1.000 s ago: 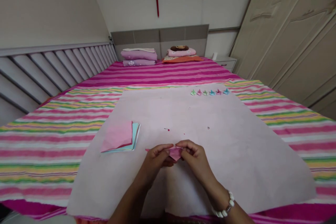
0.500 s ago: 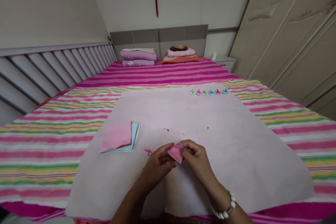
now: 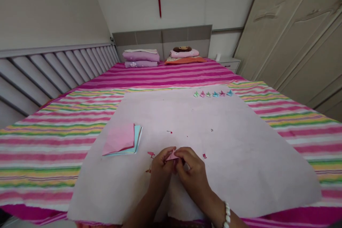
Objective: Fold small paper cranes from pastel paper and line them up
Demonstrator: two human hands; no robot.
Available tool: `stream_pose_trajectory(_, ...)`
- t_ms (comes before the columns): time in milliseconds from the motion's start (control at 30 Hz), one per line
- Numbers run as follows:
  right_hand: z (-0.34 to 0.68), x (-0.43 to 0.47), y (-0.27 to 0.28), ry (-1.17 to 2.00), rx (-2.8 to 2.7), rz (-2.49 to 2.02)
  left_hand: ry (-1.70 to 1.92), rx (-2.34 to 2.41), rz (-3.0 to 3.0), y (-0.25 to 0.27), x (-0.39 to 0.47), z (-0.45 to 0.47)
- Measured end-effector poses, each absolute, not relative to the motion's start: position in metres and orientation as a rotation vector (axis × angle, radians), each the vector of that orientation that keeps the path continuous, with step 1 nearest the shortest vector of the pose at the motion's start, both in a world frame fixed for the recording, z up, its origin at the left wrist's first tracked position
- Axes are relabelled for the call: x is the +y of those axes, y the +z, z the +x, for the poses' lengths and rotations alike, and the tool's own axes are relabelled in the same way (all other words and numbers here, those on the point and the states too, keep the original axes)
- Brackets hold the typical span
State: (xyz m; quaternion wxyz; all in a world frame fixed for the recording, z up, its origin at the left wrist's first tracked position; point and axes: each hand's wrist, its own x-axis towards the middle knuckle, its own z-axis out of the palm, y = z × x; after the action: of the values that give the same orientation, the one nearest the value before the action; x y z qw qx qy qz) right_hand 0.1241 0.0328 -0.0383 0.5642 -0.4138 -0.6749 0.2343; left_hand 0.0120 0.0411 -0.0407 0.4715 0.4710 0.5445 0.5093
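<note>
A small folded piece of pink paper [image 3: 172, 155] is pinched between my two hands above the near middle of the white sheet. My left hand [image 3: 161, 165] grips its left side, thumb and fingers closed. On the right side, my right hand [image 3: 192, 165] closes thumb and forefinger on the same paper, and part of it is hidden behind the fingers. White beads circle my right wrist. To the left lies a stack of square paper [image 3: 120, 139], pink on top with light blue beneath. Far back stand several small folded paper figures [image 3: 215, 94] in a row, green, pink and blue.
Small red and pink scraps [image 3: 151, 154] lie around my hands, with another scrap [image 3: 204, 156] to the right. The white sheet [image 3: 253, 171] covers part of a striped bed [image 3: 53, 142]. A railing [image 3: 61, 66] runs along the left; folded bedding [image 3: 141, 57] sits by the headboard.
The pink paper went from a flat, diamond-like shape to a smaller triangular one. My right hand moved left, closer to my left hand, uncovering a red scrap on the right.
</note>
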Motion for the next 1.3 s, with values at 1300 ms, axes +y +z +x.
stream_pose_trajectory(1300,0.151,0.048,-0.020,1.379,-1.201,-1.007,0.859,1.320,1.848,-0.033,0.038,-0.011)
